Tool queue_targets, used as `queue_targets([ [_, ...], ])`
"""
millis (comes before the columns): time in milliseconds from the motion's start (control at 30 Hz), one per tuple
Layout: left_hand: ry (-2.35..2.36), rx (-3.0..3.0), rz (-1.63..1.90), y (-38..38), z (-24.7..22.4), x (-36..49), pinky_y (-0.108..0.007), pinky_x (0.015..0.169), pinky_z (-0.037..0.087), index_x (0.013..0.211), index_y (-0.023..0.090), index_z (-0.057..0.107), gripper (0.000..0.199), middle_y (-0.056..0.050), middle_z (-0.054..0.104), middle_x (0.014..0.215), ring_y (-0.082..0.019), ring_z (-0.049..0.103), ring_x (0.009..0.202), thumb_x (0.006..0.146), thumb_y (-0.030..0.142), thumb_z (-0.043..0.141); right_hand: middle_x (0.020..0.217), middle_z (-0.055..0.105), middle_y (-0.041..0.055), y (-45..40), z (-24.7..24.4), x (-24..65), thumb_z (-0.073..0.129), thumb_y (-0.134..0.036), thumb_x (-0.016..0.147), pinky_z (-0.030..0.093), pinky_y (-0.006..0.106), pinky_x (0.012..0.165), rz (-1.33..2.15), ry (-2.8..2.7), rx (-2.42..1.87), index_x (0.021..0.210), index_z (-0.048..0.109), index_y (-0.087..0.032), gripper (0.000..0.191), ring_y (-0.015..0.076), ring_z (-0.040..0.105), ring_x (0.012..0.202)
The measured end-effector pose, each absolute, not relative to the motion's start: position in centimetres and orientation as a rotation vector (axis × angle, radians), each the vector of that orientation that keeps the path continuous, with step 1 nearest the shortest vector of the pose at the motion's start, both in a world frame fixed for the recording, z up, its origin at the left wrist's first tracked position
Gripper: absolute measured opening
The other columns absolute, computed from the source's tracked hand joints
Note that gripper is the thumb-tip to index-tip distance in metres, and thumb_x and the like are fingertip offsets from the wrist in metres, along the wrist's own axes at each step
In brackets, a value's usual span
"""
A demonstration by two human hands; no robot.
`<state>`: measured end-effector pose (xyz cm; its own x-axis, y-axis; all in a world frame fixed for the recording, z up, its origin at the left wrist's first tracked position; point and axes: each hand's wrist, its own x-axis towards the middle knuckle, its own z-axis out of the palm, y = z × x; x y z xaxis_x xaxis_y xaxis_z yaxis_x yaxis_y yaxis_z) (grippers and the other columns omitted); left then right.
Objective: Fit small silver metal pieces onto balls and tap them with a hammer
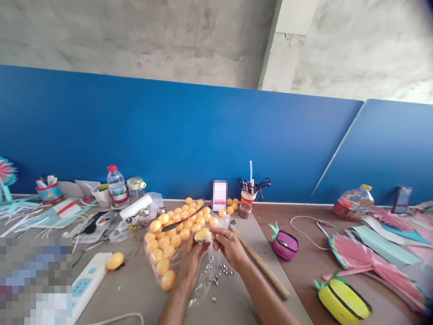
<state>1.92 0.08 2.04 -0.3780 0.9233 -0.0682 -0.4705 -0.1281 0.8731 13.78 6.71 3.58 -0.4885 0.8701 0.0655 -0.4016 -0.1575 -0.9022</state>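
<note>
My left hand (191, 259) is closed around a small round silver-rimmed thing (200, 236) with a yellowish top. Close beside it, my right hand (230, 246) is pinched, thumb against fingers; anything between them is too small to make out. A clear plastic bag of orange balls (176, 241), like ping-pong balls, lies just beyond and left of my hands, with a dark thin strip (181, 221) across it. Several small shiny silver beads (225, 270) are scattered on a clear plastic bag and the table between my forearms.
A bundle of thin wooden sticks (262, 264) lies right of my right arm. At left are a white power strip (89, 282) and a single orange ball (115, 261). A purple pouch (286, 245) and a yellow pouch (343, 301) sit at right. A blue partition (189, 135) stands behind.
</note>
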Motion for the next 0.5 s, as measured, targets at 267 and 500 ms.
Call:
queue_targets([
  [267,1.010,0.652,1.717,0.0,2.0,2.0,-0.039,0.074,0.054,0.101,0.022,0.061,0.043,-0.008,0.070,0.096,-0.027,0.068,0.085,0.065,0.041,0.077,0.057,0.058,-0.0053,6.7,2.1,12.7,0.068,-0.028,0.063,0.026,0.023,0.047,1.733,-1.268,-0.682,0.075,0.057,-0.019,0.019,0.0063,0.040,0.041],
  [500,1.052,0.669,1.718,0.4,1.1,1.7,-0.040,0.074,0.054,0.115,0.020,0.059,0.060,-0.011,0.070,0.105,-0.028,0.069,0.089,0.065,0.045,0.077,0.046,0.044,-0.0087,6.3,2.0,12.5,0.068,-0.028,0.063,0.026,0.023,0.051,1.672,-1.378,-0.812,0.068,0.059,-0.018,0.015,0.0073,0.036,0.047],
])
